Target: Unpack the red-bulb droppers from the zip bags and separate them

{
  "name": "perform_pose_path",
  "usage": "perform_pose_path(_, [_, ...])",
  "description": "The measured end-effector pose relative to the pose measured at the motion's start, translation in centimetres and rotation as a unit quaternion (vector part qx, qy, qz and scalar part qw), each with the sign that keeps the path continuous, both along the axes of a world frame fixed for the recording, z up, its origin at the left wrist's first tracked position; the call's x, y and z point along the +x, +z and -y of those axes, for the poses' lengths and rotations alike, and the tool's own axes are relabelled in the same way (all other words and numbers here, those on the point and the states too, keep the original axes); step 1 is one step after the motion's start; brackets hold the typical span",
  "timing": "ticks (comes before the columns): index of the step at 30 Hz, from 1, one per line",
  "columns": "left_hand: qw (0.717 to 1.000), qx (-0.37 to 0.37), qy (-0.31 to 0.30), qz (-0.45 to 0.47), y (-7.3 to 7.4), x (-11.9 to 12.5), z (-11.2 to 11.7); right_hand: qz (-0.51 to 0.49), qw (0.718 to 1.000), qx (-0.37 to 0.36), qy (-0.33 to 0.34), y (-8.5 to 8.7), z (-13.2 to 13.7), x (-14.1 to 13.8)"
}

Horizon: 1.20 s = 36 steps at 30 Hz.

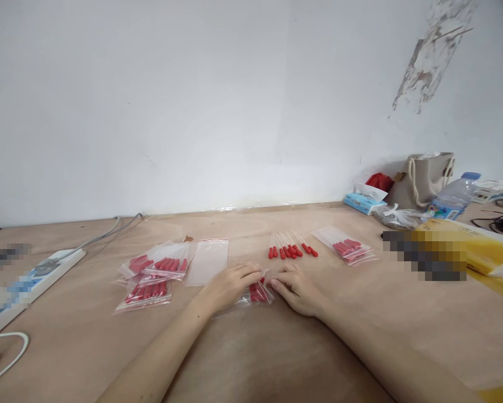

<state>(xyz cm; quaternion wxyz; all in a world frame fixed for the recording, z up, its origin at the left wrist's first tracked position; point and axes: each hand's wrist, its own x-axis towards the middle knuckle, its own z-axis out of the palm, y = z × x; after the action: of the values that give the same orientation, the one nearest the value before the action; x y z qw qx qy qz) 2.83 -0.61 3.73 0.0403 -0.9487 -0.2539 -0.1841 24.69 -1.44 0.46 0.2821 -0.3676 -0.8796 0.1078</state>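
Note:
Between my hands on the table lies a small clear zip bag (pixel 243 300) with several red-headed sticks (pixel 257 291) in it, their thin white shafts slanting toward the right. My left hand (pixel 231 284) is closed over the bag's upper left part, its fingers bent across the plastic. At the bag's right edge, my right hand (pixel 298 289) has its fingers curled together by the stick ends; what they pinch is hidden. Beyond it lies a loose group of red-headed sticks (pixel 291 250). A flat bag without sticks (pixel 208 261) lies just past my left hand.
Filled bags lie in a pile (pixel 157 271) at left and a smaller stack (pixel 347 246) at right. A power strip (pixel 37 280) with cables is far left. Tissue pack (pixel 364 201), plastic bottle (pixel 455 196), tote bag (pixel 428 178) and yellow package (pixel 465 240) crowd the right.

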Motion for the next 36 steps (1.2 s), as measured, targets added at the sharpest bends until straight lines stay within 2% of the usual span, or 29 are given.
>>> perform_pose_path(4, [0.985, -0.145, 0.083, 0.043, -0.3, -0.2, 1.8, -0.092, 0.992, -0.084, -0.013, -0.4, -0.4, -0.8])
perform_pose_path(6, [0.979, -0.174, 0.09, 0.053, -0.7, -0.9, 2.6, -0.115, 0.988, -0.1, -0.003, -0.4, -0.6, -1.1])
perform_pose_path(9, [0.973, -0.196, 0.101, 0.063, -1.4, -2.0, 3.6, -0.097, 0.99, -0.1, 0.001, -0.4, -0.7, -1.3])
perform_pose_path(16, [0.967, -0.21, 0.115, 0.092, -1.9, -2.6, 4.2, -0.038, 0.999, -0.024, -0.007, -0.8, -0.8, -1.4])
perform_pose_path(22, [0.967, -0.195, 0.136, 0.095, -2.4, -2.7, 4.0, -0.064, 0.995, -0.072, 0.009, -0.2, -0.4, -1.5])
perform_pose_path(30, [0.965, -0.203, 0.145, 0.082, -2.6, -2.7, 4.0, 0.037, 0.997, -0.047, -0.037, 0.4, -0.2, -2.1])
perform_pose_path(33, [0.964, -0.201, 0.154, 0.083, -2.6, -2.7, 4.1, 0.002, 0.997, -0.069, -0.03, 0.5, -0.2, -1.8])
perform_pose_path(36, [0.965, -0.195, 0.152, 0.089, -2.5, -2.8, 4.1, -0.079, 0.987, -0.141, 0.009, 0.5, -0.5, -1.2])
